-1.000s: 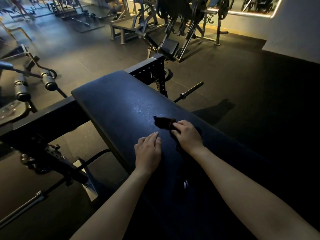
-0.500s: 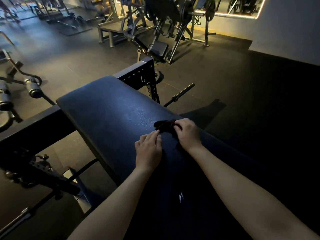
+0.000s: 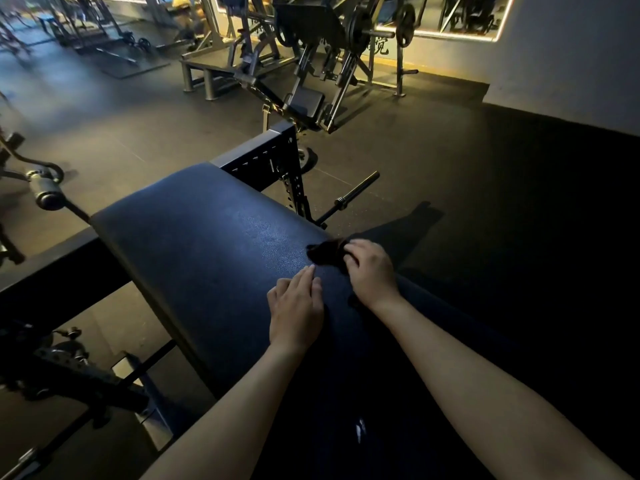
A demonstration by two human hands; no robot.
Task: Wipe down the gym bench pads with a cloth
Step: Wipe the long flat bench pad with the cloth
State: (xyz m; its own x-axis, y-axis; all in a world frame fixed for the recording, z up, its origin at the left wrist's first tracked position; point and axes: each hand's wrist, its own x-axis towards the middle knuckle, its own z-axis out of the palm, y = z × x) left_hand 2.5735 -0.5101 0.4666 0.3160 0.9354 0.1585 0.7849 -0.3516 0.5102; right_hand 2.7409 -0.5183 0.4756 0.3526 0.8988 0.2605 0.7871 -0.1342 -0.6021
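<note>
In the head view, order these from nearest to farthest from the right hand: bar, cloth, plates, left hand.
1. cloth, in its grip.
2. left hand, beside it, left.
3. bar, on floor beyond.
4. plates, far back.

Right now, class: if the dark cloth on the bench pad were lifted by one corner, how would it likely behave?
Probably floppy: the cloth lies bunched under the right hand. Likely light, since that hand alone gathers it. It may slide easily, as the bench pad looks smooth.
</note>
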